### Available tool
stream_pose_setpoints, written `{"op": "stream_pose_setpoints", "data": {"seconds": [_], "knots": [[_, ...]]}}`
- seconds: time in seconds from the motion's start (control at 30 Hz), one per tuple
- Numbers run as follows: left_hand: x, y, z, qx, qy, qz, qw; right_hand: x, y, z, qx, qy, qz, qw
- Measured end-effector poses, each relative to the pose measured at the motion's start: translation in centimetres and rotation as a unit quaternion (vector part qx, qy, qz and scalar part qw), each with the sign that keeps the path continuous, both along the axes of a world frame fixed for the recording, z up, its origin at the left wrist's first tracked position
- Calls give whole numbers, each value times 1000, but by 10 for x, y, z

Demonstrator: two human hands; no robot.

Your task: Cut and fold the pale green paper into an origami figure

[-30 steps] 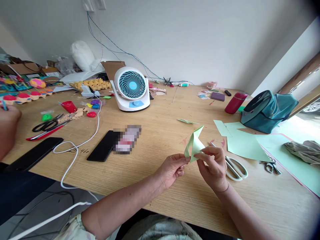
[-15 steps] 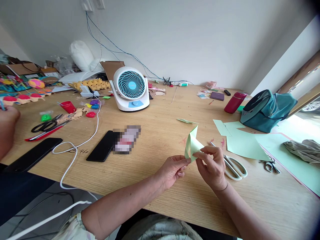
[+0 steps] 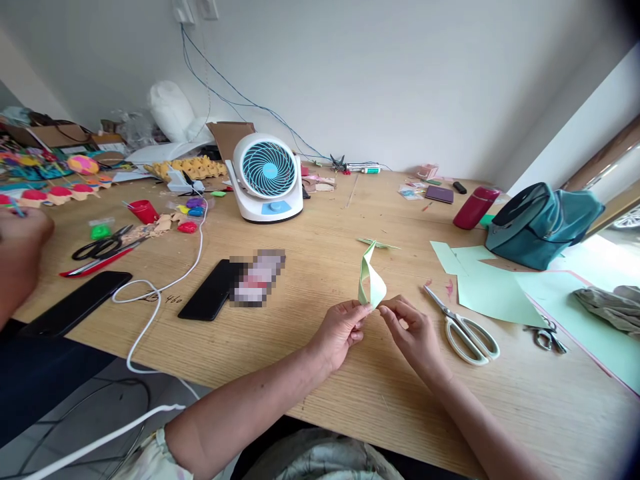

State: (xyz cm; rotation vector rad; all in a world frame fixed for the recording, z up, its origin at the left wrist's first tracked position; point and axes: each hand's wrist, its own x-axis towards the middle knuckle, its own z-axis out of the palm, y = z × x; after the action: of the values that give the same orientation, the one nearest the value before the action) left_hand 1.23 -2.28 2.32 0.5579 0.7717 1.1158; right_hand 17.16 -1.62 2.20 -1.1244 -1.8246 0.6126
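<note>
A pale green piece of paper (image 3: pixel 374 285), bent into a curled loop with a pointed top, stands up between my hands above the table. My left hand (image 3: pixel 344 331) is closed, its thumb and forefinger pinching the paper's lower left end. My right hand (image 3: pixel 409 331) is also closed, thumb and forefinger meeting at the paper's bottom right corner; the exact hold is partly hidden. Just behind lies a small folded green paper piece (image 3: pixel 379 244). White-handled scissors (image 3: pixel 470 339) rest right of my right hand, blades pointing away.
Green paper sheets (image 3: pixel 493 293), a teal bag (image 3: pixel 543 223) and a red bottle (image 3: pixel 475 208) are at the right. A white fan (image 3: pixel 270 177) stands at the back, phones (image 3: pixel 210 291) and a white cable (image 3: pixel 200 240) at left. Another person's hand (image 3: pixel 23 247) is at far left.
The paper has turned, its loop now opening to the right. My right hand has slid down from the paper's right side to its bottom corner. The view has shifted slightly.
</note>
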Motion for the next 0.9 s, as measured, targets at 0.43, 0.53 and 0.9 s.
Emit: {"op": "stream_pose_setpoints", "data": {"seconds": [0.43,0.53,0.9], "knots": [[-3,3,-4,-17,-33,-37,999,-11,3,-4,-195,218,85,953],[-4,4,-2,-19,-30,-40,999,-8,4,-4,-179,209,83,958],[-11,12,-6,39,156,65,985,-2,-1,5,-224,239,80,942]]}}
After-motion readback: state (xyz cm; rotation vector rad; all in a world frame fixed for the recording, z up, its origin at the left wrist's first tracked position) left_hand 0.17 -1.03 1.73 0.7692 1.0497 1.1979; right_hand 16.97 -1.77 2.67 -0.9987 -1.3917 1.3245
